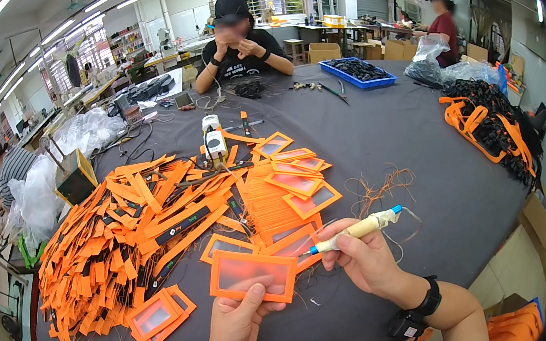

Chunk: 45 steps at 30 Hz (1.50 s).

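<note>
My left hand [235,324] grips an orange-bordered clear window panel [249,276] by its lower edge, thumb on the front. In my right hand [368,263] is a pen-shaped corded tool [358,230], its handle wrapped in pale tape with a blue end. Its thin tip points left, close to the panel's upper right corner; I cannot tell whether they touch. Just beyond my hands lies a fanned stack of similar orange window panels [278,205]. A few more window panels [158,319] rest left of my left hand.
A big heap of orange strips [105,264] with black labels covers the table's left. Loose orange threads [383,186] lie right of the stack. A white power adapter [214,140] stands beyond. Farther are a blue tray [357,73], black-and-orange straps [489,122] and a seated person [242,49] opposite.
</note>
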Each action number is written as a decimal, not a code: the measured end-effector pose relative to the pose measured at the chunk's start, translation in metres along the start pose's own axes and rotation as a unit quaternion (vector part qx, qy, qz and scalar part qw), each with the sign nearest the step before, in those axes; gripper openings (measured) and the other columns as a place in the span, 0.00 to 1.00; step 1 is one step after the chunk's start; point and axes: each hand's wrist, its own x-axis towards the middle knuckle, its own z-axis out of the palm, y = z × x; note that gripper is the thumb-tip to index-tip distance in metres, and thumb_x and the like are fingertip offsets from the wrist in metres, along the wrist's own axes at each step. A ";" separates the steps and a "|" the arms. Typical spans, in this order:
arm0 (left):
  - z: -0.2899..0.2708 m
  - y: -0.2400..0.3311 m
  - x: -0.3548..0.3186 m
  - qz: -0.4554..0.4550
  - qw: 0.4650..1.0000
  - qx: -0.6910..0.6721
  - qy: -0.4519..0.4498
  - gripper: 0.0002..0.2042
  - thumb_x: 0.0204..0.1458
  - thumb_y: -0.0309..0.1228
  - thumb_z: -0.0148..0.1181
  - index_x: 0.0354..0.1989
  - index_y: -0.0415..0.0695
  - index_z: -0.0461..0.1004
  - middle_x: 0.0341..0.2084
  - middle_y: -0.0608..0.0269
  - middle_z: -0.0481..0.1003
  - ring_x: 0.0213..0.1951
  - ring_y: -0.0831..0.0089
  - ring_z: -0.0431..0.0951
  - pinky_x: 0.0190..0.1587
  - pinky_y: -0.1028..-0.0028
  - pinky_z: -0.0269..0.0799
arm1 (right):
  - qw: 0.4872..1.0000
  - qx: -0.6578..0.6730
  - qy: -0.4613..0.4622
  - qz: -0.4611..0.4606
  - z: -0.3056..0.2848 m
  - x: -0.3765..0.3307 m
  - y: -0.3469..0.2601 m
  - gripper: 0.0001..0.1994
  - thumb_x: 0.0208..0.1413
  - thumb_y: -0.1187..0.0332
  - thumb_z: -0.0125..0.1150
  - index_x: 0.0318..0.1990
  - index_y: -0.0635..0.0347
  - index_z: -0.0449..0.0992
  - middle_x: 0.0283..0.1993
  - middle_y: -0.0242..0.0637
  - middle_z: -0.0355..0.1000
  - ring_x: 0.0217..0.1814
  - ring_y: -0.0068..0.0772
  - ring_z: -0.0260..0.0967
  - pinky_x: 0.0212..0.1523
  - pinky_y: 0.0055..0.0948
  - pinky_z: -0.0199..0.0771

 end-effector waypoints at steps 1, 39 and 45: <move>0.000 0.000 0.000 0.000 1.000 0.000 0.000 0.13 0.62 0.30 0.51 0.48 0.32 0.72 0.38 0.46 0.78 0.38 0.63 0.80 0.41 0.68 0.78 | 1.000 -0.007 0.005 -0.006 0.000 0.000 0.000 0.11 0.64 0.71 0.50 0.49 0.66 0.72 0.45 0.41 0.74 0.38 0.22 0.73 0.40 0.26 0.76; -0.001 -0.005 0.000 0.013 0.997 0.074 -0.031 0.11 0.61 0.27 0.51 0.47 0.33 0.74 0.40 0.49 0.77 0.41 0.63 0.80 0.41 0.69 0.78 | 0.937 -0.334 0.047 -0.091 0.008 0.002 -0.015 0.08 0.56 0.77 0.58 0.42 0.59 0.70 0.35 0.32 0.72 0.35 0.19 0.69 0.37 0.20 0.70; -0.007 -0.007 0.002 -0.031 0.997 0.038 -0.059 0.13 0.62 0.29 0.51 0.48 0.33 0.73 0.40 0.49 0.77 0.41 0.64 0.79 0.42 0.70 0.78 | 0.879 -0.419 0.072 -0.217 0.009 0.010 -0.012 0.08 0.63 0.68 0.54 0.45 0.62 0.69 0.38 0.34 0.75 0.40 0.21 0.71 0.43 0.22 0.71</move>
